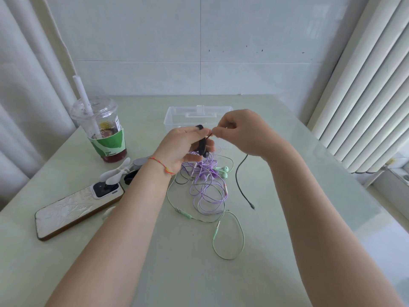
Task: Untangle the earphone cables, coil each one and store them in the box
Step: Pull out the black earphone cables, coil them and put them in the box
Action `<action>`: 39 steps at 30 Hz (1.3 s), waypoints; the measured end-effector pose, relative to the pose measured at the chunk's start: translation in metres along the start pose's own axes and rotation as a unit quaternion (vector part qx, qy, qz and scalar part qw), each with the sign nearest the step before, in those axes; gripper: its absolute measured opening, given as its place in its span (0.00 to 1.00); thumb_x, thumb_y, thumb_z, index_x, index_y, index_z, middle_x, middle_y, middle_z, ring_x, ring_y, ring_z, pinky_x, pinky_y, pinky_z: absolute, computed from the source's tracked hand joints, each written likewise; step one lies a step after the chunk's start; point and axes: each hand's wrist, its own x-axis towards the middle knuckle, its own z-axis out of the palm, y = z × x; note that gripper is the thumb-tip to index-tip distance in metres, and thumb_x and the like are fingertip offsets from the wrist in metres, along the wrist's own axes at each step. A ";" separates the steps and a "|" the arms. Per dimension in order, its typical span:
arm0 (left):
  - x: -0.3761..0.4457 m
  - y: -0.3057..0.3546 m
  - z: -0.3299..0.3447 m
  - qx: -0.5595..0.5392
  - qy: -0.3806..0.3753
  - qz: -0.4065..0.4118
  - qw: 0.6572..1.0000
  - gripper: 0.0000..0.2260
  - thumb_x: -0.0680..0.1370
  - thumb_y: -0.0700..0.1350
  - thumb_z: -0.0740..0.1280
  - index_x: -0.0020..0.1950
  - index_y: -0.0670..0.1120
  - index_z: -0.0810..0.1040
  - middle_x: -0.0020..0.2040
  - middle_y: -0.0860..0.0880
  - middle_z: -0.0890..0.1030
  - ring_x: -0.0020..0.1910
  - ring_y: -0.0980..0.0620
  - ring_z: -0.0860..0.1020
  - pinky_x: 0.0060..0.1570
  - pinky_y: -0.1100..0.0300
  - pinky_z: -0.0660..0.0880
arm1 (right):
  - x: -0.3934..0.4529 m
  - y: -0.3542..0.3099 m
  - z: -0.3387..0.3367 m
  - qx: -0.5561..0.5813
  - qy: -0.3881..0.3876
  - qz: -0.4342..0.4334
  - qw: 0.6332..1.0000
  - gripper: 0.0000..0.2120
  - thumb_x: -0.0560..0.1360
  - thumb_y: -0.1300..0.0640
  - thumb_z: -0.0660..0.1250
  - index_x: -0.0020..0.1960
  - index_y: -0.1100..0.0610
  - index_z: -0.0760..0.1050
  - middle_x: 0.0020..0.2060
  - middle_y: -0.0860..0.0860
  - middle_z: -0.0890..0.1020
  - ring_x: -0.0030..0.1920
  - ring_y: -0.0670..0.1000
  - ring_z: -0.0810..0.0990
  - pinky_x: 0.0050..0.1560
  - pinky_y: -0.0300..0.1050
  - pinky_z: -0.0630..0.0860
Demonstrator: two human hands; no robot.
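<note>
The left hand [183,145] grips a black cable [201,145] wound into a small coil around its fingers, raised just in front of the clear plastic box [177,117]. The right hand [240,131] pinches the loose strand of that cable between thumb and fingertips, right beside the left fingertips; the cable's free end trails down onto the table [287,196], to the front right of the box. In front of the box, below the hands, the purple cable [208,191] and the green cable [230,235] lie tangled together. A cup [104,134] and a phone [75,209] sit to the box's left.
</note>
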 end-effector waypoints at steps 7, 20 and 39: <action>-0.004 0.006 0.003 -0.022 -0.148 -0.054 0.987 0.20 0.83 0.54 0.53 0.45 0.45 0.79 0.33 0.49 0.77 0.35 0.48 0.80 0.24 0.63 0.67 | 0.004 0.008 -0.001 0.135 0.061 0.039 0.988 0.08 0.77 0.53 0.67 0.43 0.58 0.78 0.30 0.47 0.71 0.31 0.49 0.68 0.35 0.41 0.67; -0.005 0.015 -0.003 -0.217 -0.182 -0.022 0.959 0.11 0.80 0.51 0.58 0.44 0.46 0.73 0.32 0.52 0.69 0.33 0.55 0.74 0.20 0.67 0.62 | 0.006 0.015 0.007 0.163 -0.025 0.072 0.984 0.10 0.78 0.55 0.64 0.43 0.52 0.82 0.30 0.49 0.73 0.28 0.48 0.67 0.29 0.39 0.64; 0.004 -0.001 -0.001 -0.138 0.021 0.052 0.989 0.09 0.80 0.48 0.65 0.59 0.51 0.80 0.55 0.52 0.84 0.53 0.51 0.83 0.34 0.65 0.75 | -0.003 -0.003 0.024 -0.067 -0.225 -0.002 0.972 0.14 0.81 0.50 0.61 0.47 0.59 0.78 0.31 0.49 0.77 0.28 0.45 0.71 0.29 0.35 0.67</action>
